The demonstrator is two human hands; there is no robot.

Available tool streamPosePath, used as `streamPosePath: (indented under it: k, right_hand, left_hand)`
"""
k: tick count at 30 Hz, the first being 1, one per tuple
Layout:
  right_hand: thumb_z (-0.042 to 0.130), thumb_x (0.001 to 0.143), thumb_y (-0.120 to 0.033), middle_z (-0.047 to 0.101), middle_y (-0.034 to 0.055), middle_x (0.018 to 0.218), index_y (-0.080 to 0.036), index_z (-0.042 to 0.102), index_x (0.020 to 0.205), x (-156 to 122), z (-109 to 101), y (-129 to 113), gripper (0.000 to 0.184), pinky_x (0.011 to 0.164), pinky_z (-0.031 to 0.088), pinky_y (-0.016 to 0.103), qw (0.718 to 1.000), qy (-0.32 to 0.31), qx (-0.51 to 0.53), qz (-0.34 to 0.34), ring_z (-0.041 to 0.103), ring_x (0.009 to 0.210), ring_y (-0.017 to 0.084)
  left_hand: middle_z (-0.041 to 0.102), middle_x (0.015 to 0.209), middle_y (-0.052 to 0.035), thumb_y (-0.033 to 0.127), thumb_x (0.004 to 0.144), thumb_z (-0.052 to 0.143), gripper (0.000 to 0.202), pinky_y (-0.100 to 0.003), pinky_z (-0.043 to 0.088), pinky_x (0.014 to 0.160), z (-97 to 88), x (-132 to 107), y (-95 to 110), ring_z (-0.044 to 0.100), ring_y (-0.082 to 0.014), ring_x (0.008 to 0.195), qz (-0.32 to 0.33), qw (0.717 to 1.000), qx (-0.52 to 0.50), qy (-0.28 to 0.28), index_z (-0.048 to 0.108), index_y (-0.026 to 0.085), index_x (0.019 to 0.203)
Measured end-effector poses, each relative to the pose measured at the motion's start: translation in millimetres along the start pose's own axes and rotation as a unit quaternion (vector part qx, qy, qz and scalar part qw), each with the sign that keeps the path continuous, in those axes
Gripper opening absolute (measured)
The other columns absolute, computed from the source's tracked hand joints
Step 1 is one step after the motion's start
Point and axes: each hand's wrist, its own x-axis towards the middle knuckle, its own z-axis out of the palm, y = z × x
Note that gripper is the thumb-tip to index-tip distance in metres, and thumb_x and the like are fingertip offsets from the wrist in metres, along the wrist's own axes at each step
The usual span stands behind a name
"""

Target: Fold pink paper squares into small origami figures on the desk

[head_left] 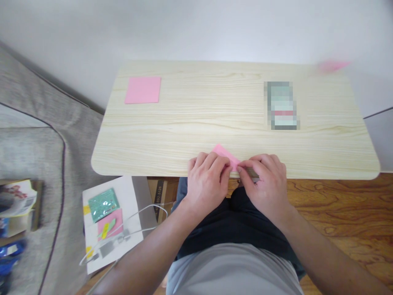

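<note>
At the front edge of the table, a small piece of pink paper (221,151) is pinched between both hands. My left hand (206,176) covers its left part, thumb and index finger closed on it. From the other side my right hand (266,180) grips the paper's right corner between thumb and fingertips. The paper looks folded, with a pointed top, though the fingers hide much of it. A flat stack of pink paper (143,90) lies at the table's back left. Near the back right corner is a pointed pink paper shape (334,66), blurred.
The light wood table (184,119) has rounded corners and backs onto a white wall. A phone-like pixelated object (282,105) lies right of centre. Lower left, a white box (135,205) carries a green packet (103,204), pink paper and a charger cable. A grey sofa (30,155) stands left.
</note>
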Motion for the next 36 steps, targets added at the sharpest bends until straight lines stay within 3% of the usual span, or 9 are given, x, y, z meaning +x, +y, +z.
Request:
streamPosePath:
  k: [4, 8, 12, 19, 27, 36]
  right_hand:
    - [0.069, 0.096, -0.032, 0.068, 0.0048, 0.096, -0.026, 0.074, 0.095, -0.2, 1.1, -1.1, 0.008, 0.086, 0.038, 0.042, 1.000, 0.003, -0.011, 0.001, 0.058, 0.099, 0.026]
    - [0.069, 0.097, -0.035, 0.068, 0.0049, 0.098, -0.027, 0.074, 0.097, 3.1, 1.0, 0.6, 0.010, 0.086, 0.038, 0.042, 1.000, 0.003, -0.013, -0.006, 0.057, 0.100, 0.026]
    - [0.069, 0.096, -0.035, 0.068, 0.0051, 0.100, -0.027, 0.074, 0.098, 10.9, 1.7, 4.2, 0.009, 0.086, 0.037, 0.042, 1.000, 0.008, -0.018, -0.018, 0.057, 0.102, 0.026]
    - [0.068, 0.096, -0.034, 0.069, 0.0053, 0.100, -0.027, 0.073, 0.097, 24.7, 5.8, 2.8, 0.008, 0.084, 0.035, 0.042, 0.998, 0.028, -0.051, -0.034, 0.055, 0.103, 0.027]
    - [0.067, 0.098, -0.038, 0.071, 0.0060, 0.107, -0.026, 0.073, 0.100, 5.7, 7.8, -11.4, 0.014, 0.086, 0.037, 0.043, 0.999, 0.019, -0.031, -0.032, 0.057, 0.106, 0.027]
    - [0.077, 0.089, -0.040, 0.073, 0.0043, 0.105, -0.030, 0.079, 0.097, 12.8, 8.2, 3.4, 0.013, 0.089, 0.043, 0.045, 0.999, 0.024, 0.015, -0.025, 0.059, 0.104, 0.028]
  left_hand:
    - [0.070, 0.105, -0.0042, 0.033, 0.100, 0.060, 0.019, -0.042, 0.039, 0.088, -2.4, -2.3, -1.8, 0.056, -0.0244, 0.101, 0.009, 1.000, -0.002, 0.009, 0.074, 0.034, 0.114]
    - [0.069, 0.121, -0.0034, 0.033, 0.098, 0.065, 0.019, -0.045, 0.039, 0.097, -4.1, -4.9, -3.5, 0.056, -0.0266, 0.114, 0.027, 0.999, 0.008, 0.032, 0.078, 0.039, 0.110]
    - [0.069, 0.130, -0.0022, 0.037, 0.096, 0.068, 0.019, -0.050, 0.036, 0.107, -3.7, -9.3, -6.4, 0.054, -0.0296, 0.127, 0.030, 0.998, 0.017, 0.049, 0.079, 0.039, 0.112]
    - [0.071, 0.133, -0.0020, 0.036, 0.096, 0.068, 0.024, -0.051, 0.037, 0.107, -0.2, -23.9, -13.2, 0.058, -0.0295, 0.123, 0.028, 0.996, 0.030, 0.076, 0.077, 0.037, 0.119]
    - [0.069, 0.137, -0.0010, 0.036, 0.097, 0.066, 0.030, -0.052, 0.037, 0.107, 1.8, -29.4, -10.3, 0.056, -0.0305, 0.125, 0.025, 0.996, 0.035, 0.082, 0.073, 0.039, 0.126]
    - [0.072, 0.135, -0.0040, 0.033, 0.095, 0.068, 0.032, -0.051, 0.038, 0.107, 2.5, -40.6, -23.7, 0.061, -0.0288, 0.124, 0.056, 0.993, -0.011, 0.105, 0.071, 0.030, 0.127]
